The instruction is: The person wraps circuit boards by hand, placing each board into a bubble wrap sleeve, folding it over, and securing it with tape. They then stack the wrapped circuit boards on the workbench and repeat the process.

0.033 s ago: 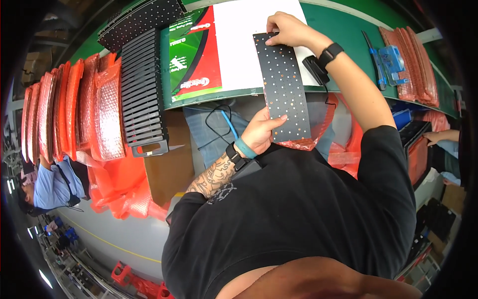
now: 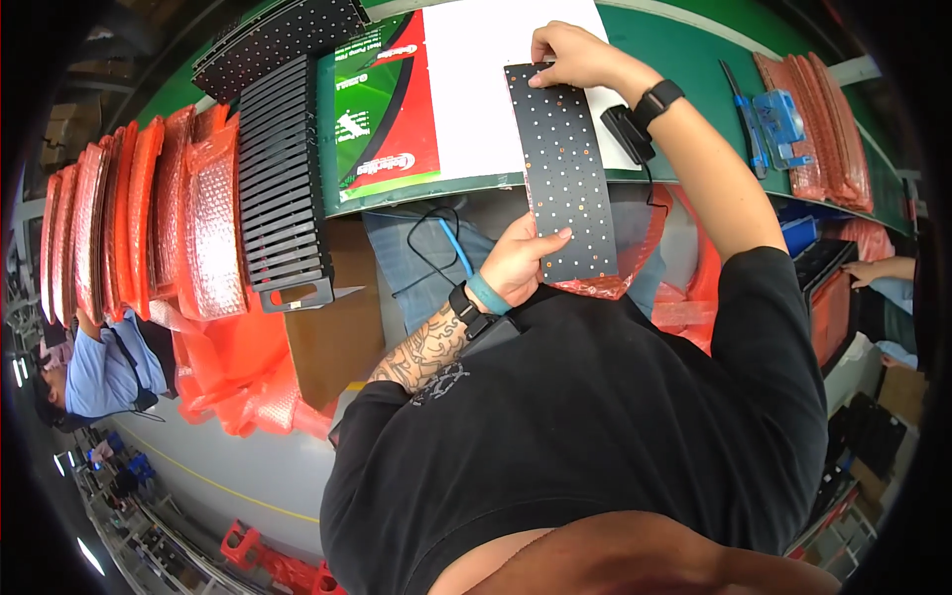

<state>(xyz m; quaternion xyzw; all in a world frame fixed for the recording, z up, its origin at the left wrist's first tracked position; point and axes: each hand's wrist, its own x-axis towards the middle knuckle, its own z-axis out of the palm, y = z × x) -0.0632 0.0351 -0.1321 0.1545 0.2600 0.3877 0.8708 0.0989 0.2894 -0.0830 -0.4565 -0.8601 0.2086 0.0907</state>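
Note:
A long black circuit board [image 2: 570,174], dotted with small white squares and some orange-ringed holes, slants between my two hands. Its far end lies over a white sheet [image 2: 476,89], while the near end juts past the bench edge toward my chest. My left hand [image 2: 519,263] grips the near left edge, thumb on top and fingers underneath. At the far end my right hand [image 2: 580,58] pinches the edge between thumb and fingers. Red bubble wrap [image 2: 602,288] shows beneath the near end. Close to my right wrist is a small black device [image 2: 627,136] with a cable.
Left of the printed green-and-red sheet [image 2: 387,109] stands a black slatted rack [image 2: 283,183], with dotted boards [image 2: 283,45] behind. Red bubble-wrap packs [image 2: 213,233] line the left; more packs [image 2: 818,129] and blue cutters [image 2: 754,129] lie right. Co-workers [image 2: 119,362] stand at both sides.

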